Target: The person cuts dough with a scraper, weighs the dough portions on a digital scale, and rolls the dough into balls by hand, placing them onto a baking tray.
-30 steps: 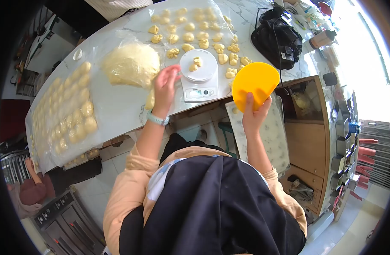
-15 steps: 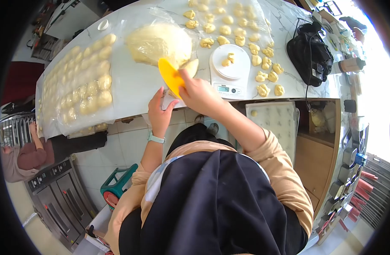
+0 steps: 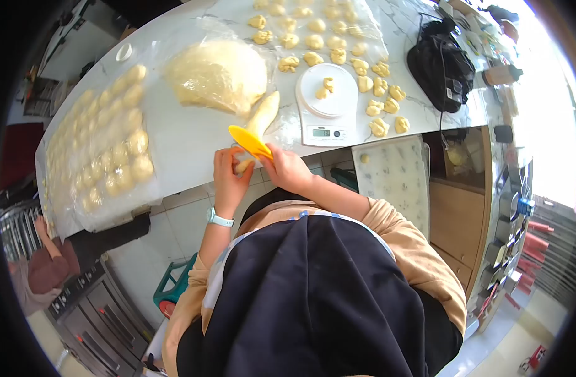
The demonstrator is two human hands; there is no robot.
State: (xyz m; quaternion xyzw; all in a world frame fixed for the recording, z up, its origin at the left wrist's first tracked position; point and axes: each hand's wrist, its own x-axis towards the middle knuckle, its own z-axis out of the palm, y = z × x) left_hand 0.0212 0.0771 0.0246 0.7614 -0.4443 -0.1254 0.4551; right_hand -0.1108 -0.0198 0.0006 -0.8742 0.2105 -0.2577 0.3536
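My right hand [image 3: 289, 171] grips a yellow dough scraper [image 3: 247, 139], tilted at the near table edge. Beside it, my left hand [image 3: 232, 178] has its fingers closed around a small piece of dough [image 3: 243, 166]. A strip of dough [image 3: 266, 112] runs from the scraper back toward the large dough mass [image 3: 215, 75], which is partly under clear plastic. To the right stands a white kitchen scale [image 3: 305, 119] with small dough bits [image 3: 326, 88] on its round plate. The scale's digits are too small to read surely.
Rows of dough balls [image 3: 118, 154] lie under plastic at the left. Rough dough pieces [image 3: 379, 128] spread around and behind the scale. A black bag [image 3: 441, 66] sits at the right. Below the table are a tray [image 3: 391, 182] and a green stool [image 3: 175, 279]. Another person [image 3: 52, 270] is at far left.
My left hand has gone from spread fingers to closed around a dough piece. The scraper has dropped to a flatter tilt, and more of the dough strip shows. The whole view has shifted slightly.
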